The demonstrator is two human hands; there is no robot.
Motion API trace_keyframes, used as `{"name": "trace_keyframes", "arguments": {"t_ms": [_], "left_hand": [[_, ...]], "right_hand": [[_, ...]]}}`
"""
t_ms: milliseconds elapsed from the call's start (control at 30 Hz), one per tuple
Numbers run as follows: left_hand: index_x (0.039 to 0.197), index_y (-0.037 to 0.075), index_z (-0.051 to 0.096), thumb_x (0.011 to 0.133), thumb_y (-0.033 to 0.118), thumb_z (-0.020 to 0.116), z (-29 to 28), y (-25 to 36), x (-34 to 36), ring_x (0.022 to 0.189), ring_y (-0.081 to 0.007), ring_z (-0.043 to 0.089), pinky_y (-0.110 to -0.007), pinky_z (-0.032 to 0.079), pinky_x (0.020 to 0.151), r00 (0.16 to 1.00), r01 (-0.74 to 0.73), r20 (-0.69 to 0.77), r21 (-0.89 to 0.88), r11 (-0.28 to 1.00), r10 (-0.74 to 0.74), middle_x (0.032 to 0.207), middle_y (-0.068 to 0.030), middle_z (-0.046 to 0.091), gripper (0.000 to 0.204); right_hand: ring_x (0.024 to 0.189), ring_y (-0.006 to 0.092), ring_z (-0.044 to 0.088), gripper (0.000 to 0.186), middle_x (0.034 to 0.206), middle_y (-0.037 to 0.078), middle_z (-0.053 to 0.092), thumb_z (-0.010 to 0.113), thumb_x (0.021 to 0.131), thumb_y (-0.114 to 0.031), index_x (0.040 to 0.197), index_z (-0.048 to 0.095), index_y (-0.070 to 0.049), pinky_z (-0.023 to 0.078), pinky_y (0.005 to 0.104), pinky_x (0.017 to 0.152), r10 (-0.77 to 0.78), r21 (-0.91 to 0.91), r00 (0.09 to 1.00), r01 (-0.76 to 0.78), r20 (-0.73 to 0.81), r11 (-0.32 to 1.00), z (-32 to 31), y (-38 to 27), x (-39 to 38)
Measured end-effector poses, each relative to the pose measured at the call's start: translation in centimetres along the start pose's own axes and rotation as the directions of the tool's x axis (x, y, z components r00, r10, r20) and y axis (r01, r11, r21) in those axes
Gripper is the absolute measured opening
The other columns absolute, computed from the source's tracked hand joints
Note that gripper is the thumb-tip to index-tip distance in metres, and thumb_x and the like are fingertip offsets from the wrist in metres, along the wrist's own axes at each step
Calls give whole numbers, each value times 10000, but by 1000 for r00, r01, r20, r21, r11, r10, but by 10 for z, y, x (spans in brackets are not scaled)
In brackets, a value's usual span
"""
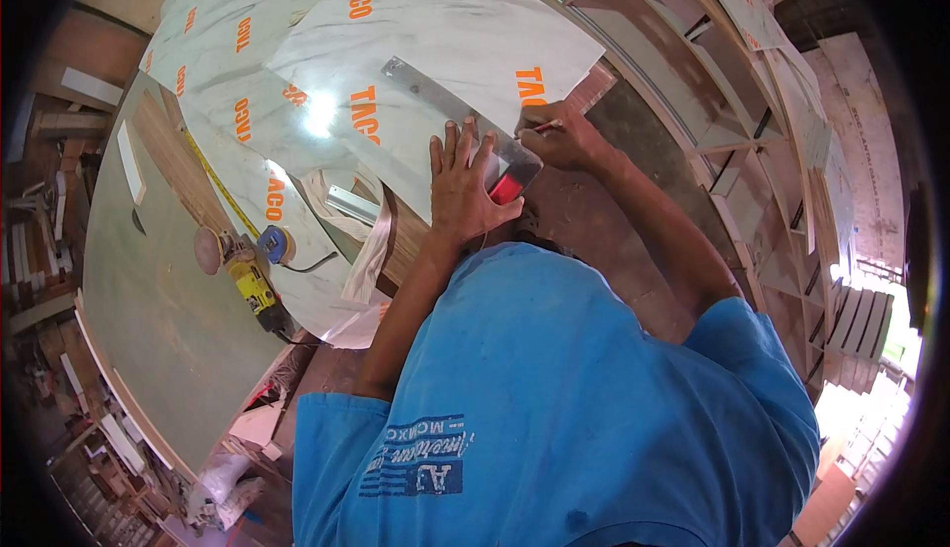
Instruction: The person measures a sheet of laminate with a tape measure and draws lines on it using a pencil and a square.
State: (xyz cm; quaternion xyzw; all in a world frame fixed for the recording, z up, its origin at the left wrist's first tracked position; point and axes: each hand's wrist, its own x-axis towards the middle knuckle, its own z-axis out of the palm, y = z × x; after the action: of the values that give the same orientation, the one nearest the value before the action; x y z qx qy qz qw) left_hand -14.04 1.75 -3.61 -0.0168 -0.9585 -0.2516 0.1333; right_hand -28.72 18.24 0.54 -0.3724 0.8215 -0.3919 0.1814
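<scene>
My left hand (463,183) lies flat with fingers spread on a metal square with a red handle (507,189), pressing it against a white marble-patterned laminate sheet (435,33) with orange lettering. The square's steel blade (435,92) runs up and left across the sheet. My right hand (562,137) grips a red pencil (542,129) with its tip at the sheet's near edge, beside the blade.
A yellow power sander (242,270) and a blue tape measure (274,242) with its yellow tape pulled out lie on the left sheets. A green board (148,300) sits at left. Wooden shelf frames (732,102) stand at right. Offcuts and scrap litter the floor.
</scene>
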Motion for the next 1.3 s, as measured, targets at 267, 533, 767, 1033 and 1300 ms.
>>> {"name": "trace_keyframes", "arguments": {"t_ms": [267,533,767,1033,1300], "left_hand": [[1471,80,464,650,563,807,1,0,0,1477,-468,234,-633,161,1193,999,-43,-5,-17,999,43,1586,-222,296,1012],[1471,85,467,646,552,813,-1,-1,-2,1471,-482,240,-630,167,1193,1000,-13,-10,-24,1000,13,1584,-220,303,1009],[1459,80,486,639,540,815,0,0,0,1468,-483,248,-628,167,1195,999,-38,-20,-30,999,38,1580,-220,310,995],[1439,71,505,618,530,825,3,2,-3,1471,-467,257,-621,168,1196,999,-22,-31,-15,1000,21,1572,-231,324,993],[1432,64,510,597,514,829,2,5,-1,1471,-474,258,-606,170,1199,999,-38,-9,10,999,38,1570,-248,328,1001]], "right_hand": [[594,286,554,155,684,184,582,618,821,-155,810,597,-2,453,397,580,-56,-6,996,56,-62,998,21,-6,81],[601,235,566,155,674,168,596,615,832,-151,809,618,3,465,380,597,-44,83,999,43,5,996,3,2,20],[599,241,557,152,673,178,591,610,818,-151,789,618,-2,469,389,605,-56,61,998,58,-29,996,19,0,83],[611,194,561,132,665,147,592,619,829,-124,796,616,4,469,369,591,-42,47,999,42,-18,998,-1,8,1],[608,146,591,179,694,82,637,618,892,-182,856,676,-17,493,335,612,313,266,946,-281,-87,922,-9,28,-62]]}}
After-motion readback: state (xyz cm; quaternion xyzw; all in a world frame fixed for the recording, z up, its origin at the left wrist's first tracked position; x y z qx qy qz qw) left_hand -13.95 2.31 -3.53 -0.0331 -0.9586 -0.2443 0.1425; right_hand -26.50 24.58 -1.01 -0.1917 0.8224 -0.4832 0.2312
